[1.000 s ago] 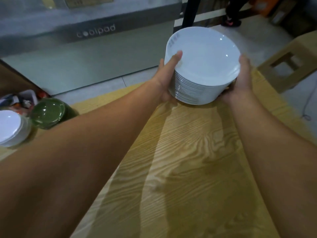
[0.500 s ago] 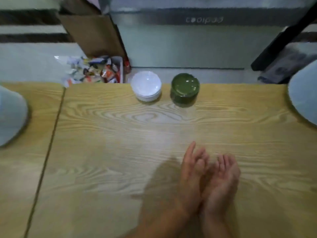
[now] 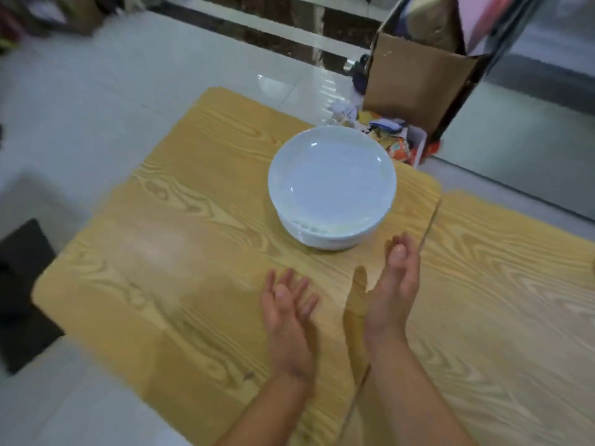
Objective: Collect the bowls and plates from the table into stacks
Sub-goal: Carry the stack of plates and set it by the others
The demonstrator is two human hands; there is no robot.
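A stack of white plates (image 3: 331, 188) stands on the wooden table (image 3: 180, 268), close to the seam with a second table (image 3: 515, 300). Just in front of the stack, my left hand (image 3: 288, 304) hovers with its fingers spread and the palm turned inward. My right hand (image 3: 394, 284) is held upright to the right of it, fingers straight, near the stack's front right side. Both hands are empty and neither touches the plates.
A brown cardboard box (image 3: 418, 75) stands on the floor behind the table, with a white bin of colourful wrappers (image 3: 399, 143) in front of it. White tiled floor (image 3: 96, 91) lies to the left, with a dark object (image 3: 22, 294) beside the table's left edge.
One second ago both hands held a stack of white plates at the right. My view has swung left, past the small white and green bowls, to another stack; both hands are now empty and apart.
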